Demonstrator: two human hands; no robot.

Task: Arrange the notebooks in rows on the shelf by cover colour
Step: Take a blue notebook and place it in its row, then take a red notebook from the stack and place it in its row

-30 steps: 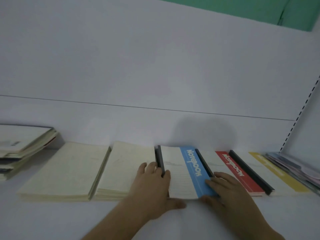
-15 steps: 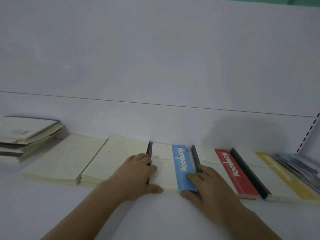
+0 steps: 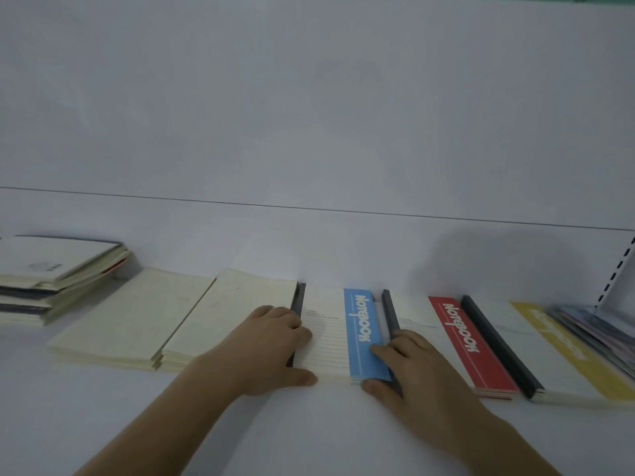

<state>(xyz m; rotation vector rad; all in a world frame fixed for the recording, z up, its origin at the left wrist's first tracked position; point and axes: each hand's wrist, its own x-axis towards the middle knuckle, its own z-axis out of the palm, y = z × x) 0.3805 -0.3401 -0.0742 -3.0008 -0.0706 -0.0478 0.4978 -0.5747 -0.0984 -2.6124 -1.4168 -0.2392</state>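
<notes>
Lying flat on the white shelf board (image 3: 309,441), a white notebook with a blue title band and a dark spine (image 3: 343,338) is bracketed by both hands at its near end. The left hand (image 3: 261,352) is laid over the dark spine on the notebook's left edge, its fingers bent and close together over that edge, with the thumb stretched along the near edge of the stack beneath. The right hand (image 3: 415,376) is set on the right edge, its fingers loosely curled and close together with the tips on the blue band, and its thumb is pressed against the near edge. Just left of this notebook, two low piles of plain cream-covered notebooks (image 3: 165,324) are laid side by side, touching one another. Further left, a slanting pile of pale notebooks with dark and red edges (image 3: 51,276) is seen. To the right, partly overlapped by the blue one's spine side, a white notebook with a red title band (image 3: 460,341) is laid, and beyond it a white notebook with a yellow band and a dark spine (image 3: 536,352). At the far right edge, a fanned heap of thin multicoloured booklets (image 3: 598,331) is placed beside a perforated white upright (image 3: 615,276)
</notes>
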